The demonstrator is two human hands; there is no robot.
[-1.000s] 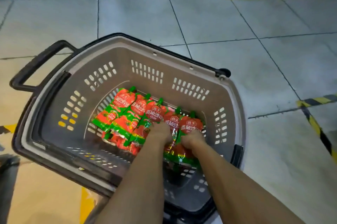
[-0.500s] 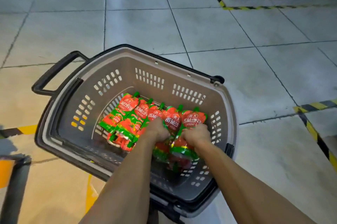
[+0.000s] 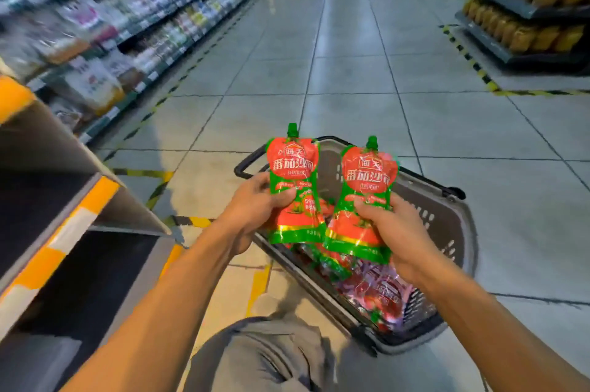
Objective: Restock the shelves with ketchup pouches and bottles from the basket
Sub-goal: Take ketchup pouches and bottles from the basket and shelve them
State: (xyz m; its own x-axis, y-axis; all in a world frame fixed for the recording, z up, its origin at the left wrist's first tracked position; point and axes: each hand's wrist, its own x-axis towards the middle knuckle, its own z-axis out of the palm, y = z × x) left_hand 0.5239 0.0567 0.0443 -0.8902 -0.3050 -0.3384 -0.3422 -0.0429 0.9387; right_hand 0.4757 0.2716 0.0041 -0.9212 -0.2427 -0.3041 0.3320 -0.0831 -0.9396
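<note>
The left hand grips one ketchup pouch at its middle, and the right hand grips a second pouch. Both are upright, spouts up and labels showing, just above the basket, probably ready for shelving. More pouches lie inside the basket; the shelf unit stands left of it.

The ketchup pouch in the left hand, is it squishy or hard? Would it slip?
Probably squishy: the ketchup pouch dents slightly where the left hand pinches it. Its shiny film looks a bit slippery. It stays upright in the grip, so it is likely full and fairly firm.
</note>
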